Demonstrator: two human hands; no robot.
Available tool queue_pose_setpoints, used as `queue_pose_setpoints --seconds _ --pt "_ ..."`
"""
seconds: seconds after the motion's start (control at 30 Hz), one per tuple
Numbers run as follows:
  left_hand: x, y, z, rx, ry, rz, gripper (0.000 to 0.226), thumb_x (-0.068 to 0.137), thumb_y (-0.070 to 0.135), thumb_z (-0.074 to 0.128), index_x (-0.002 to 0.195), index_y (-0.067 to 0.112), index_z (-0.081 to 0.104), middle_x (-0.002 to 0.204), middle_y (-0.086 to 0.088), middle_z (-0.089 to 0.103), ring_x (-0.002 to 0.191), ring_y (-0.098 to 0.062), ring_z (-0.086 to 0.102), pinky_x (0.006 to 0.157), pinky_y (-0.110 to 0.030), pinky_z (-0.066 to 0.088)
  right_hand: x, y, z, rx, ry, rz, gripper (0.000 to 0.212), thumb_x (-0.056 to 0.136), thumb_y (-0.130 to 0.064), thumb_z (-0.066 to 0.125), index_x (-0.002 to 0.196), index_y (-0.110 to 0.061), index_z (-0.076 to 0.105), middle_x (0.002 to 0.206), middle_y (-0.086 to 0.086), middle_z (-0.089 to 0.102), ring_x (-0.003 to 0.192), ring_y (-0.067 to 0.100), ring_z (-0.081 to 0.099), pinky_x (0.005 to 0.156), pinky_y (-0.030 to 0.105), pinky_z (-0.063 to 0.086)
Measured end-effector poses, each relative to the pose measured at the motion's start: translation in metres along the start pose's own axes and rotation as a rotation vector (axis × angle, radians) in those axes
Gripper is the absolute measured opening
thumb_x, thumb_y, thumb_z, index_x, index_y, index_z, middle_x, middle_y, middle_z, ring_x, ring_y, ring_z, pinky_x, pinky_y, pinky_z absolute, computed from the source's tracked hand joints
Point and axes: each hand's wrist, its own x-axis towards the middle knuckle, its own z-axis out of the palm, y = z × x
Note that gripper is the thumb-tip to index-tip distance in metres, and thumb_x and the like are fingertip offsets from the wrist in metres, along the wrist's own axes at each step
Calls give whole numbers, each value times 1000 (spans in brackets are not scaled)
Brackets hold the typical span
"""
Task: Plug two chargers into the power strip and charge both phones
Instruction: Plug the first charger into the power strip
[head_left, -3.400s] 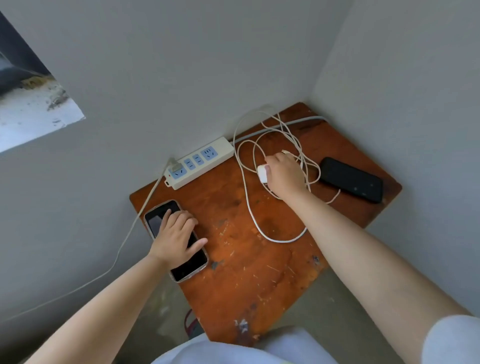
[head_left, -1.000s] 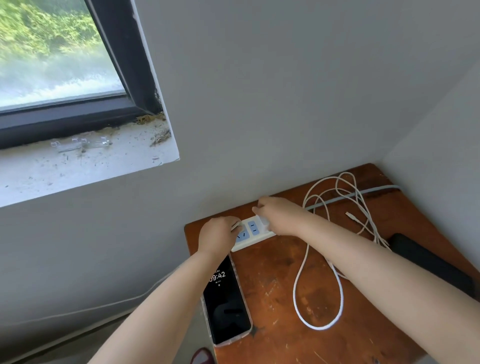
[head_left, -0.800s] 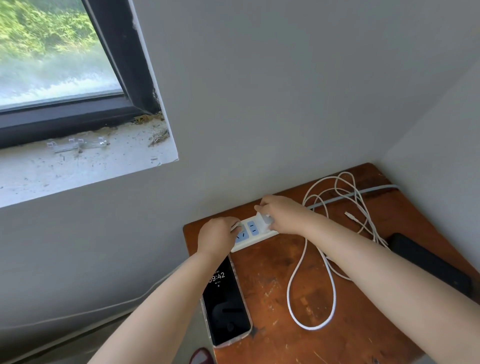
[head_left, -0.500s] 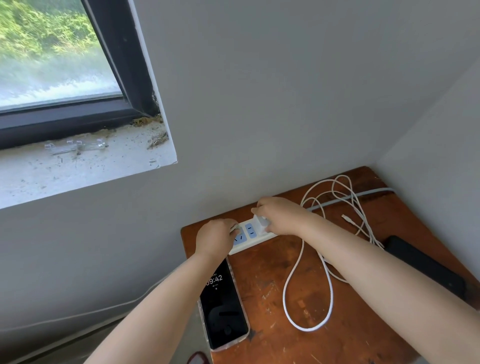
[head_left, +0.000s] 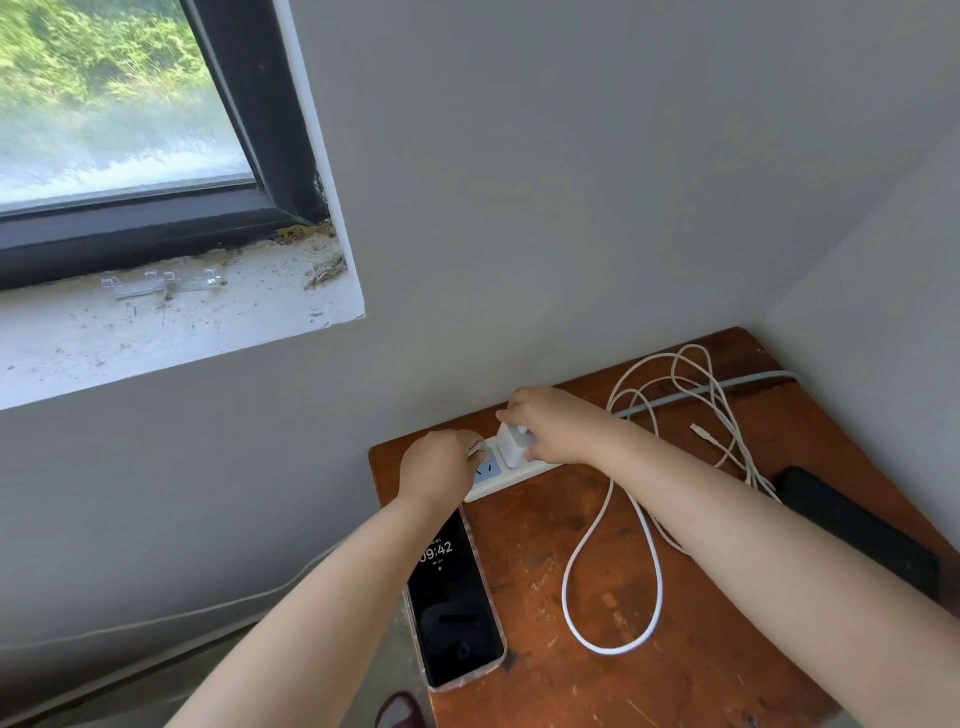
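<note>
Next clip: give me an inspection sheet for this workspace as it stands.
Surface: scratched wooden table in a wall corner.
Job's things: power strip; white charger standing on it; lit phone; dark phone.
Clutter: nothing seen.
Grippers: left hand rests on the strip's end; right hand pinches the charger.
Cables: white cable looped; loose connector plugged into nothing.
Surroundings: window, dusty sill.

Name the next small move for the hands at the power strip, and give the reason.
Probably press the charger straight down. The right hand grips it upright on the power strip, which the left hand steadies; whether its prongs are fully seated cannot be seen.
</note>
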Motion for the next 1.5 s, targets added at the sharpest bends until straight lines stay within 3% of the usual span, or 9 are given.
queue_pose_setpoints --seconds 0.3,0.47,0.57,0.63,0.7,0.83,1.17,1.33,1.5 --pt "1 -2 0 -78 4 3 22 95 18 47 97 7 66 92 -12 70 82 -25 61 60 -23 32 2 -5 9 -13 23 7 57 83 2 53 136 -8 34 130 15 47 115 29 46 89 32 42" --pt "-1 -3 -1 -112 -9 -7 22 93 16 48 90 5 67 80 -7 61 72 -17 51 60 -24 32 6 -11 9 -57 17 12 53 82 5 51 133 -7 39 126 17 49 111 31 48 89 35 44" --pt "-6 -9 -1 -114 -32 -10 18 92 9 46 76 16 50 78 -6 54 72 -17 49 58 -25 28 5 -13 11 -74 13 24 55 82 7 51 133 -7 38 128 17 48 113 32 48 93 38 46" --pt "-13 -14 -1 -74 -44 -1 17 91 8 46 83 16 58 83 -8 57 82 -22 56 60 -26 31 4 -15 11 -93 21 26 50 82 7 51 130 -3 42 126 18 49 111 32 49 92 41 46" --pt "-18 -17 2 6 -44 20 21 91 14 49 106 9 62 104 -10 65 102 -26 57 70 -27 40 2 -17 12 -92 36 28 48 82 8 50 128 -2 43 123 18 49 107 32 51 89 40 48" --pt "-21 -19 9 105 -61 58 43 91 27 52 131 12 47 142 -3 44 136 -19 31 103 -29 33 -4 -22 18 -84 92 28 51 81 11 51 129 -2 41 121 19 49 102 32 53 85 40 50" --pt "-39 -14 39 286 -27 70 53 100 32 28 143 6 16 154 -11 17 143 -24 10 116 -34 7 -1 -14 18 -55 49 44 53 86 -2 53 135 -6 34 132 18 46 118 32 45 97 40 42" --pt "-45 -15 47 334 -45 54 51 101 26 19 143 3 1 155 -15 4 143 -28 -1 116 -37 -2 -5 -19 32 -49 105 61 59 88 4 47 140 -5 20 148 17 28 138 30 21 110 35 26" --pt "-41 -12 50 329 -36 0 53 101 29 17 143 3 -2 155 -16 -2 142 -27 -6 114 -37 -5 -5 -22 35 -65 125 74 59 89 5 46 140 -4 18 148 17 28 140 29 16 111 36 25"
